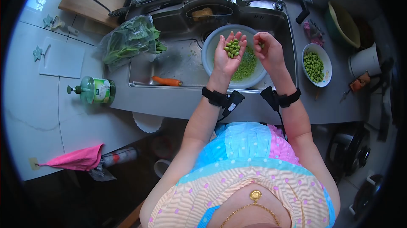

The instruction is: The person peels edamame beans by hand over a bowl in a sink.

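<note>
Nearest us hangs a gold pendant (255, 195) on its chain, at the neckline of a striped, dotted top (229, 181). Working across from the left, we find a green pump bottle (98, 90) on the counter, then a clear plastic bag (127, 33) of leafy greens (160, 46) lying over the sink's left edge. In the sink (182, 62) we see a carrot (167, 81) along the front, and to its right a pale round basin (207, 54) holding loose light green beans (246, 69). On the counter farther right, a white bowl (327, 65) holds deeper green beans (313, 68).

The left hand (224, 59) is palm up above the basin, fingers extended and slightly curved, unclenched, with a small heap of beans (232, 48) resting in it. Just beside it, also over the basin, the right hand (270, 51) bends its fingers toward the thumb, pinching a single bean (261, 45).

The beans on the palm look plump, oval and bright green, much like those in the bowl; the basin's look paler, and we cannot tell whether water covers them
</note>
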### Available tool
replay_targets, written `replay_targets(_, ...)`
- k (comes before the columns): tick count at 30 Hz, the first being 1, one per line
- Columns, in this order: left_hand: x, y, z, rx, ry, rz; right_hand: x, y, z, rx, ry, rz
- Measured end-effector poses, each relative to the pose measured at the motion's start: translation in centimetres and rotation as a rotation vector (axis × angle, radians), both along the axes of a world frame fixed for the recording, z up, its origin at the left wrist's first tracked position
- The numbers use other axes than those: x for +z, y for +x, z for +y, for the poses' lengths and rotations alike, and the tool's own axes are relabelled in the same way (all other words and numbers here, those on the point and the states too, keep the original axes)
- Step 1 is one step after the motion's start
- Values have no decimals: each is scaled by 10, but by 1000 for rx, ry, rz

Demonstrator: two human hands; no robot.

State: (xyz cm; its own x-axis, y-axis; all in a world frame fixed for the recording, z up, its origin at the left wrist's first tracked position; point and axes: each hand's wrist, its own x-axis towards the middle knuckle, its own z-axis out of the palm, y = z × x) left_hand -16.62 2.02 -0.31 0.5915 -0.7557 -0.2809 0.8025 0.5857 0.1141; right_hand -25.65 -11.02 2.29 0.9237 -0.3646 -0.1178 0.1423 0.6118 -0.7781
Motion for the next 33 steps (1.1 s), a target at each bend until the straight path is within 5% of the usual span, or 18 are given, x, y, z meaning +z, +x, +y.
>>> replay_targets(1,1,0,0,-7,-5,0,0,-1,-3,53,112,-37)
replay_targets(4,0,-2,-2,-32,-26,-13,7,-2,26,-215,-721,257)
replay_targets(7,-5,-3,-3,-47,-22,-52,-7,0,38,-293,-1171,139)
replay_targets(13,-6,-7,-3,-43,25,-82,-14,0,41,-328,-1289,112)
replay_targets(16,-6,-6,-2,-46,33,-52,-5,2,37,-304,-551,169)
replay_targets(19,-1,-8,0,-26,23,-7,6,-7,17,-64,225,-55)
replay_targets(23,1,-10,1,-41,15,-19,-5,-10,2,71,270,-73)
replay_targets(26,-1,-13,0,-57,43,-48,7,-2,23,-211,-684,178)
replay_targets(29,-7,-13,-2,-82,47,-81,-2,4,30,-362,-1490,15)
replay_targets(33,-9,-13,-2,-90,66,-101,-3,1,32,-322,-1754,97)
